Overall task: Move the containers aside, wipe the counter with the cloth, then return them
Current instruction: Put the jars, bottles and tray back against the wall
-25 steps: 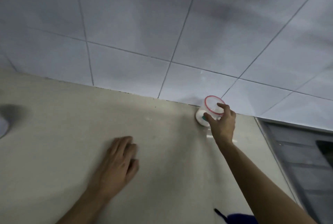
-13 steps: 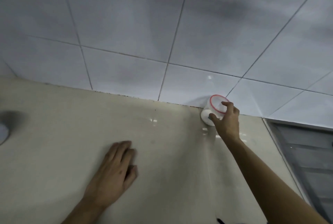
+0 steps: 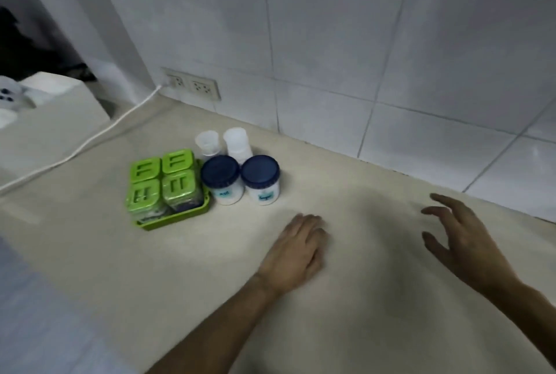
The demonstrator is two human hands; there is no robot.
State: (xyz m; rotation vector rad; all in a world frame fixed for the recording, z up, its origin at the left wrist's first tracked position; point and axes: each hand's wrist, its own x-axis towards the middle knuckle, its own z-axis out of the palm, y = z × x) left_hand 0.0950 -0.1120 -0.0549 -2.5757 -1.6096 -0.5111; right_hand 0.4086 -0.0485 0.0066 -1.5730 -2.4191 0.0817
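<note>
White wall tiles (image 3: 331, 27) back the beige table (image 3: 376, 298), which carries a cluster of containers at its left: a green tray (image 3: 168, 218) with four green-lidded boxes (image 3: 164, 185), two blue-lidded jars (image 3: 240, 179) just beside it, and two translucent cups (image 3: 224, 143) behind those. My left hand (image 3: 296, 250) rests flat on the table, fingers together, holding nothing; my right hand (image 3: 463, 238) hovers with fingers spread wide, empty. No cloth is visible. Judged stage: these containers stand grouped aside, and returning them appears to remain.
</note>
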